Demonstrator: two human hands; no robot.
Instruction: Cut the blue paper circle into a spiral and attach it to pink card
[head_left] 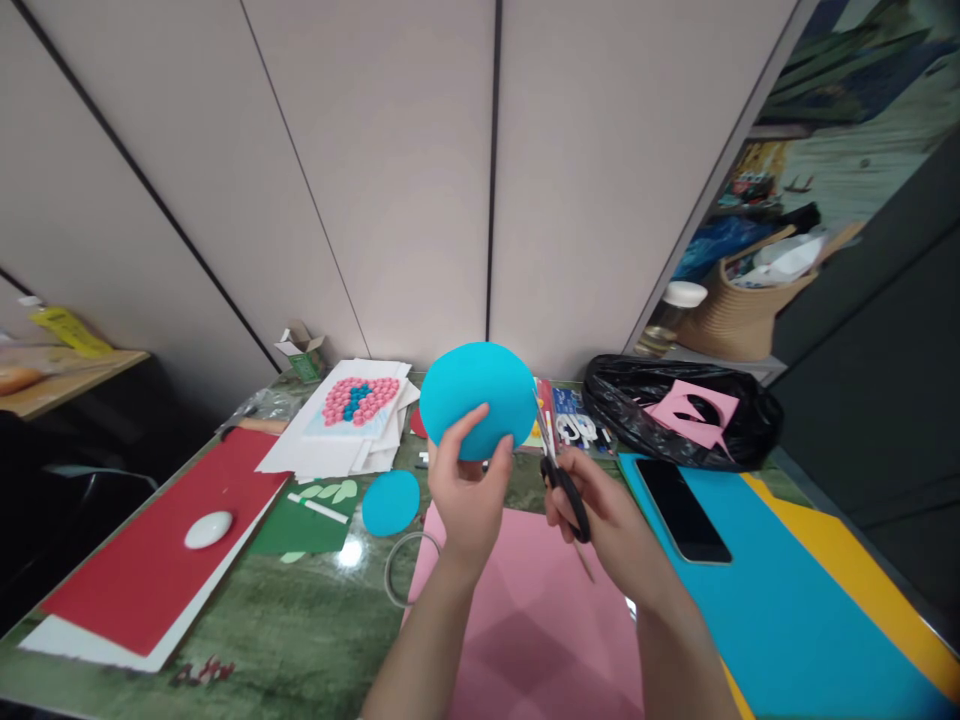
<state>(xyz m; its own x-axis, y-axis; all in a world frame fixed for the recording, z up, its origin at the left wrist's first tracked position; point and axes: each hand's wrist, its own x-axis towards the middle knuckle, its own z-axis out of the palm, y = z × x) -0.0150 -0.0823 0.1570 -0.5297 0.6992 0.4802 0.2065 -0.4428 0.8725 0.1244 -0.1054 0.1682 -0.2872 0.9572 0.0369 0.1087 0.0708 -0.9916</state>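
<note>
My left hand [471,490] pinches a round blue paper disc [480,385] by its lower part, holding it up above the table. In my right hand [592,505] is a pair of scissors [564,485] with black handles, its blades pointing up beside the disc's right edge. Whether the blades touch the paper I cannot tell. A second, smaller blue disc [391,503] lies on the table left of my hands. Beneath both hands is a large sheet of pink paper [547,620], and a roll of tape [390,572] rests at its left edge.
At left are red paper [142,560] with a white oval object [208,530] and green paper [300,530]. White sheets [292,445] carry a pink-and-blue beaded picture. To the right lie blue paper [795,600], a phone [682,510] and a black bag [615,390] holding pink scraps.
</note>
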